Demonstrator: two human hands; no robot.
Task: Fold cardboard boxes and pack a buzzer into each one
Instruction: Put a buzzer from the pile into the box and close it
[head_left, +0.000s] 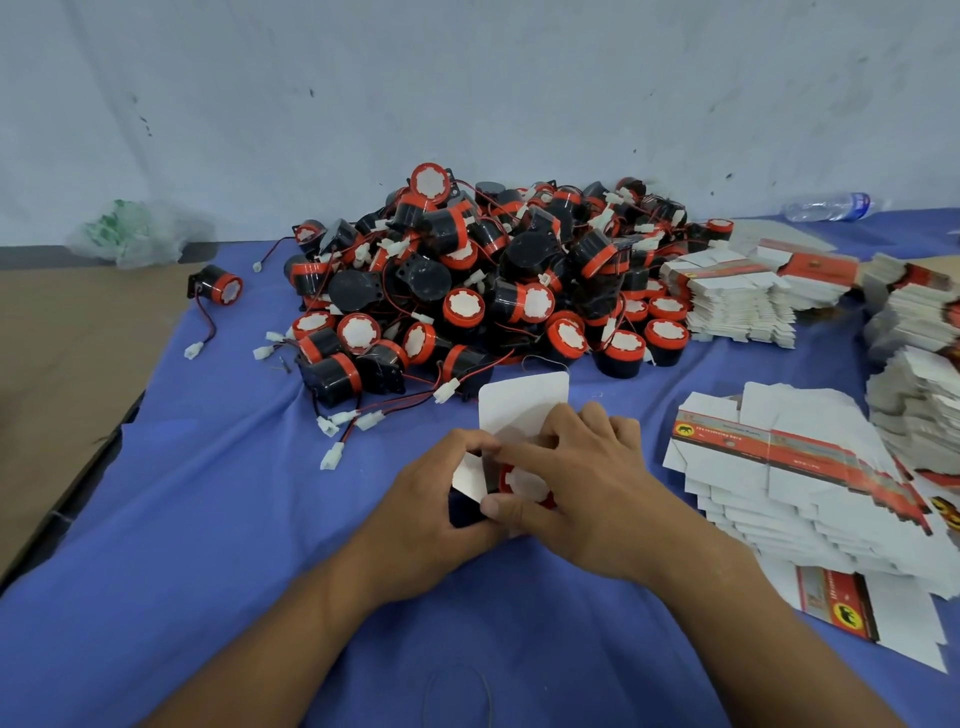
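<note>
Packing step, near centre: the left hand (441, 499) and right hand (582, 478) both grip the cardboard box (522, 410), a buzzer (524, 486) seated inside, far lid flap upright. Next, probably: tuck flap shut.

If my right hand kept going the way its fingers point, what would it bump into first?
Probably the left hand. The right hand points leftward across the cardboard box that both hold, and the left hand grips that box's left edge. Depth is unclear.
</note>
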